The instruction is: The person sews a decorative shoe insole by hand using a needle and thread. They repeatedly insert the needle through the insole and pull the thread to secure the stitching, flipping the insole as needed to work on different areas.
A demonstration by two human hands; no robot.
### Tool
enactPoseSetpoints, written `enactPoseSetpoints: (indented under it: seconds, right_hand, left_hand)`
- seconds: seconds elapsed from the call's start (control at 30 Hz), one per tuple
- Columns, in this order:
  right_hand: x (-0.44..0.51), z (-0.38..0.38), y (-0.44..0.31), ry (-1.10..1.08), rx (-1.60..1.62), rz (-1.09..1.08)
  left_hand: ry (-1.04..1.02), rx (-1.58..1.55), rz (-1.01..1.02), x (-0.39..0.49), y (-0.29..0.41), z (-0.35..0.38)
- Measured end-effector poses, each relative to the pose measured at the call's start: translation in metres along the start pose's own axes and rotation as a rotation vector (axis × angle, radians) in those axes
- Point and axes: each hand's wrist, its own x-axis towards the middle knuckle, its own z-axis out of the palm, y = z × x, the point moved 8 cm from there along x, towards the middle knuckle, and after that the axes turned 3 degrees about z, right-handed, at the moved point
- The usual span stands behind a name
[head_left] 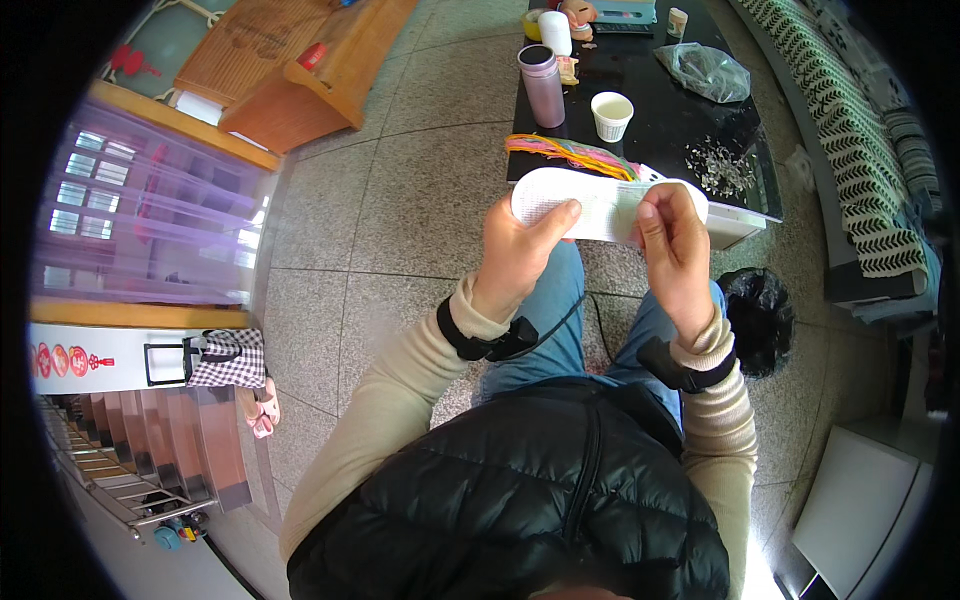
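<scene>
A white shoe insole [600,207] with a fine grid on its face is held level above my knees. At its left end, my left hand [517,244] grips it, thumb lying on top and fingers underneath. My right hand [675,251] is at the right half, thumb and forefinger pinched together against the insole. Whether a needle or thread sits in that pinch is too small to tell. Just beyond the insole, a bundle of coloured embroidery threads [574,154] in orange, pink and green lies along the near edge of the black table [637,161].
On the table stand a purple thermos [544,90], a paper cup [612,116], a white bottle [555,34] and a clear plastic bag [709,73]. Small husks [720,169] lie scattered at its right. A black-lined bin [757,322] is beside my right knee; a sofa [862,150] runs along the right.
</scene>
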Motion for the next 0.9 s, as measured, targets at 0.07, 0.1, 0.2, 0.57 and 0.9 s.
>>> enactPoseSetpoints:
  seconds: [0.07, 0.1, 0.2, 0.57, 0.9]
  right_hand:
    - [0.000, 0.001, -0.012, -0.007, -0.141, -0.046]
    - [-0.001, 0.001, -0.018, -0.016, -0.212, -0.065]
    - [-0.003, 0.003, -0.034, -0.014, -0.365, -0.153]
    - [-0.016, 0.008, -0.057, 0.038, -0.511, -0.407]
    - [-0.017, 0.008, -0.049, 0.005, -0.477, -0.376]
  left_hand:
    - [-0.011, -0.006, -0.001, -0.002, 0.001, 0.002]
    - [-0.021, 0.005, -0.007, -0.002, 0.002, 0.002]
    - [-0.043, -0.011, -0.012, -0.002, 0.005, 0.004]
    - [-0.047, -0.046, -0.032, -0.005, 0.008, 0.007]
    - [-0.052, -0.043, -0.040, -0.005, 0.007, 0.006]
